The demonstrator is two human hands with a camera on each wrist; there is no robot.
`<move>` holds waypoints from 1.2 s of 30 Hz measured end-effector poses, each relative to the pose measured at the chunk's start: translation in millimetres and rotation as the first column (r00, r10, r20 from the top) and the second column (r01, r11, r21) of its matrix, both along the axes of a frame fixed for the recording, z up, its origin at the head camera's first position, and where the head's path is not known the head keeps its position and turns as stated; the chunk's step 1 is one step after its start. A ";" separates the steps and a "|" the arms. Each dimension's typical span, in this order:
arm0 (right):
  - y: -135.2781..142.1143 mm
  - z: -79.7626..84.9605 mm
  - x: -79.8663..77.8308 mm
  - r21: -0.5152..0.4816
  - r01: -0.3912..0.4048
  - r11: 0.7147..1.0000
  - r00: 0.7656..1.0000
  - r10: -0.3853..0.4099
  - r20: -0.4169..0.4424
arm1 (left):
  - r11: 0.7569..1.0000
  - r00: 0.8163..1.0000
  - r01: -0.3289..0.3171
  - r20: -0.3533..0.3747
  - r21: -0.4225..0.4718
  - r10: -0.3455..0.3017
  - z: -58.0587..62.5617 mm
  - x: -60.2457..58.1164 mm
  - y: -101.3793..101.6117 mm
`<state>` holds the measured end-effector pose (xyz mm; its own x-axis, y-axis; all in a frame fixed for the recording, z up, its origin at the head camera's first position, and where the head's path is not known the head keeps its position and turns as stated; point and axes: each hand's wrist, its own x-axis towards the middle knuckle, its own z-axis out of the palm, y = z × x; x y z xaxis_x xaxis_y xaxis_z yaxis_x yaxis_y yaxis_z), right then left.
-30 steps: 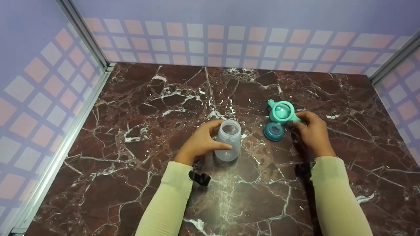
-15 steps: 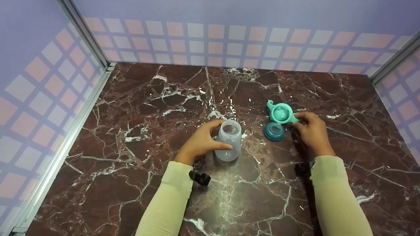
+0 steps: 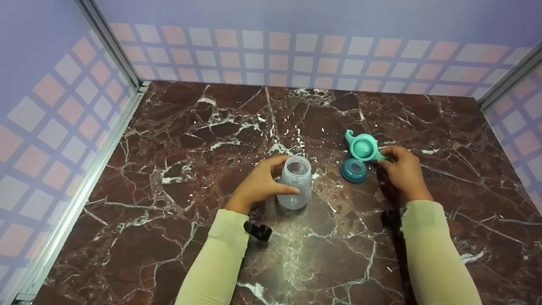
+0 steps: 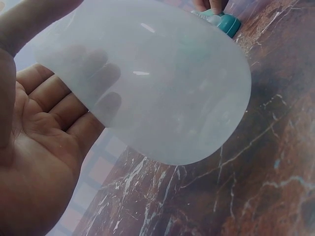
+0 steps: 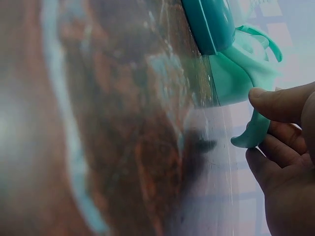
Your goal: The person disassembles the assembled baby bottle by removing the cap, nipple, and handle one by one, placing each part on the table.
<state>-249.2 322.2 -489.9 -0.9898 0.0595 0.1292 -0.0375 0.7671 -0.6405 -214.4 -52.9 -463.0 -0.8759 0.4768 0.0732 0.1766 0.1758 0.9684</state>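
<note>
My left hand (image 3: 264, 182) holds a frosted, open-mouthed baby bottle (image 3: 295, 190) upright at the middle of the table, thumb on the near side and fingers behind it. In the left wrist view those fingers show blurred through the wall of the bottle (image 4: 167, 93). To the right, my right hand (image 3: 402, 171) pinches one handle of a mint-green two-handled bottle collar (image 3: 356, 153) between thumb and fingers. A domed, translucent piece shows within the collar's ring. Right in front of the collar lies a dark teal bottle cap (image 3: 354, 170), also seen in the right wrist view.
The dark red marble table (image 3: 203, 254) is veined in white. Purple panels with pink and white squares (image 3: 279, 59) stand along its back and sides, with metal posts (image 3: 114, 46) at the back corners. A black wrist strap (image 3: 258, 231) sits at the left cuff.
The mint-green collar has tipped and turned slightly in my right hand, so its far curved handle shows more fully. My left hand and the bottle have stayed in place.
</note>
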 end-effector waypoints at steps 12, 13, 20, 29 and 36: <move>0.8 -1.3 -2.5 -0.013 -0.006 1.000 0.999 0.007 0.047 | 1.000 1.000 0.012 0.021 0.017 -0.012 -0.3 0.2 0.2; 0.9 -1.4 -2.5 -0.011 -0.007 1.000 0.999 0.008 0.048 | 1.000 1.000 0.014 0.021 0.021 -0.014 -0.5 0.0 0.3; 1.7 -0.6 -1.6 0.002 -0.016 1.000 0.998 0.016 0.053 | 1.000 1.000 0.019 0.011 0.025 -0.020 -1.7 -0.4 0.1; 1.4 0.4 -0.7 0.003 -0.018 1.000 0.998 0.018 0.057 | 1.000 1.000 0.012 0.009 -0.002 -0.012 -0.6 0.1 0.4; 1.3 1.1 -1.0 0.002 -0.018 1.000 0.998 0.018 0.057 | 1.000 1.000 0.021 0.007 0.001 -0.021 0.3 0.0 1.4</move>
